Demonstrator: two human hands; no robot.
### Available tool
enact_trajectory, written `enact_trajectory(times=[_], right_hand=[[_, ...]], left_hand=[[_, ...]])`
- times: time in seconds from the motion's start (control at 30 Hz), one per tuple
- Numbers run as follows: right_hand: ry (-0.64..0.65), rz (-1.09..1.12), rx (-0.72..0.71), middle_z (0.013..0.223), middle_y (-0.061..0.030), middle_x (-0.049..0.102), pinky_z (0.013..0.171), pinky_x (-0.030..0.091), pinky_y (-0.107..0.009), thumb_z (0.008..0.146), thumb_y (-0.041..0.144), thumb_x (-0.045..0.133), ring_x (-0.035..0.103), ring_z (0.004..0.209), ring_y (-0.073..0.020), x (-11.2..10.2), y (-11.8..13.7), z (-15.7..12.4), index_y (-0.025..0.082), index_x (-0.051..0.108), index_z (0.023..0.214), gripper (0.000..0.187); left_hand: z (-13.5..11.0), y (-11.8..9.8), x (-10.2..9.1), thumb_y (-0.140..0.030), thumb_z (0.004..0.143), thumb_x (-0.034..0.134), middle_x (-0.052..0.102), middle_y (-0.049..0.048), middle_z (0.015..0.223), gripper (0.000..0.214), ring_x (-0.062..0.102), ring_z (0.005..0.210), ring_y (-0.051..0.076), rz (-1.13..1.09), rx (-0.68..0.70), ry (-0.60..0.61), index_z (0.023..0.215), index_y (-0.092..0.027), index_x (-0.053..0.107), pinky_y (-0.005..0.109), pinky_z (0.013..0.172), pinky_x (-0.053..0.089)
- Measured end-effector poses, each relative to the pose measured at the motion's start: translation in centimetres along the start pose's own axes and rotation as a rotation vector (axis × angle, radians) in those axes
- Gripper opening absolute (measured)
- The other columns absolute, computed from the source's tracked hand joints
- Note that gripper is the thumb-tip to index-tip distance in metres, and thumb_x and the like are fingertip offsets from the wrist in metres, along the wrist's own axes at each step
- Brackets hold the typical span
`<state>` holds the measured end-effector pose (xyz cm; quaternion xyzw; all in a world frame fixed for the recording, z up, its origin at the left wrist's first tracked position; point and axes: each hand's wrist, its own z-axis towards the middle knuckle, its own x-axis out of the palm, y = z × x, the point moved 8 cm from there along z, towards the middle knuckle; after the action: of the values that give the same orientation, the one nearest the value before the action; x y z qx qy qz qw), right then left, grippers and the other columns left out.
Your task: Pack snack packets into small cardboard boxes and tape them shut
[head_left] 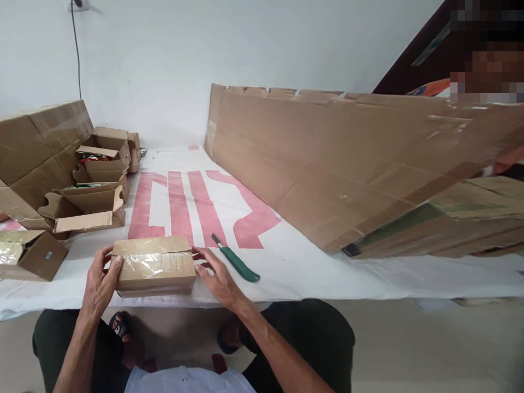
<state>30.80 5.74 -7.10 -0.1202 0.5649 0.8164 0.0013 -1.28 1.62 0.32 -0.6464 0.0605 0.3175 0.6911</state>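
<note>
A small closed cardboard box, with shiny clear tape over its top, sits at the front edge of the cloth-covered table. My left hand grips its left end, thumb on the near top corner and fingers behind. At the right end, my right hand holds the box with thumb and fingers against the side; some fingertips are hidden. Just right of that hand lies a green-handled knife, its short dark blade pointing away to the left.
Several open small boxes stand at the left, some with shiny packets inside, beside a larger carton. Another taped box lies at the left front. A big cardboard panel rises on the right; a person is behind it.
</note>
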Motion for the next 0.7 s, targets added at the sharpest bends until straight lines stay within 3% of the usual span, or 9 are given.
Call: enact_trajectory(times=[0.07, 0.13, 0.23, 0.3, 0.47, 0.7], right_hand=[[0.030, 0.049, -0.030, 0.135, -0.0119, 0.070, 0.099, 0.058, -0.039, 0.107, 0.059, 0.051, 0.070, 0.117, -0.0259, 1.5, 1.3, -0.6, 0.027, 0.065, 0.144, 0.051], [0.040, 0.068, -0.047, 0.134, -0.0113, 0.070, 0.104, 0.057, -0.041, 0.108, 0.063, 0.047, 0.069, 0.119, -0.0264, 2.0, 2.1, -0.7, 0.029, 0.065, 0.145, 0.053], [0.046, 0.055, -0.068, 0.138, -0.0122, 0.068, 0.112, 0.052, -0.043, 0.108, 0.068, 0.045, 0.065, 0.127, -0.0278, 1.8, 2.4, -0.1, 0.028, 0.065, 0.147, 0.059], [0.032, 0.040, -0.075, 0.143, -0.0124, 0.067, 0.116, 0.049, -0.043, 0.108, 0.070, 0.042, 0.063, 0.133, -0.0274, 1.2, 2.3, 0.2, 0.028, 0.065, 0.147, 0.062], [0.026, 0.048, -0.065, 0.141, -0.0129, 0.068, 0.114, 0.050, -0.043, 0.107, 0.072, 0.044, 0.064, 0.133, -0.0274, -0.2, 2.2, 0.4, 0.026, 0.067, 0.143, 0.062], [0.038, 0.025, -0.064, 0.146, -0.0141, 0.065, 0.097, 0.059, -0.039, 0.101, 0.052, 0.066, 0.065, 0.131, -0.0287, -1.0, 3.4, 0.7, 0.024, 0.071, 0.126, 0.038]], left_hand=[[0.0, 1.0, -0.1, -0.071, 0.081, 0.070, 0.079, 0.0129, 0.118, 0.069, 0.076, 0.104, 0.034, -0.112, -0.050, 0.021, 0.126, -0.019, 0.067, 0.040, 0.079, 0.064], [0.3, 2.2, -0.6, -0.069, 0.078, 0.077, 0.079, 0.0108, 0.123, 0.067, 0.073, 0.115, 0.037, -0.179, -0.100, 0.006, 0.124, -0.022, 0.068, 0.046, 0.092, 0.064], [1.3, 3.5, -1.2, -0.065, 0.077, 0.081, 0.076, 0.0079, 0.137, 0.051, 0.058, 0.144, 0.043, -0.270, -0.131, -0.035, 0.109, -0.026, 0.074, 0.058, 0.125, 0.044], [1.8, 3.7, -0.9, -0.061, 0.076, 0.083, 0.070, 0.0057, 0.149, 0.040, 0.047, 0.154, 0.045, -0.371, -0.119, 0.025, 0.096, -0.027, 0.075, 0.061, 0.133, 0.032], [2.4, 3.3, -0.3, -0.051, 0.075, 0.088, 0.048, 0.0032, 0.172, 0.031, 0.037, 0.161, 0.045, -0.420, -0.067, 0.155, 0.085, -0.025, 0.076, 0.061, 0.135, 0.028], [2.1, 2.5, 0.0, -0.057, 0.079, 0.086, 0.051, 0.0163, 0.169, 0.039, 0.047, 0.155, 0.044, -0.327, 0.068, 0.242, 0.087, -0.021, 0.074, 0.057, 0.127, 0.041]])
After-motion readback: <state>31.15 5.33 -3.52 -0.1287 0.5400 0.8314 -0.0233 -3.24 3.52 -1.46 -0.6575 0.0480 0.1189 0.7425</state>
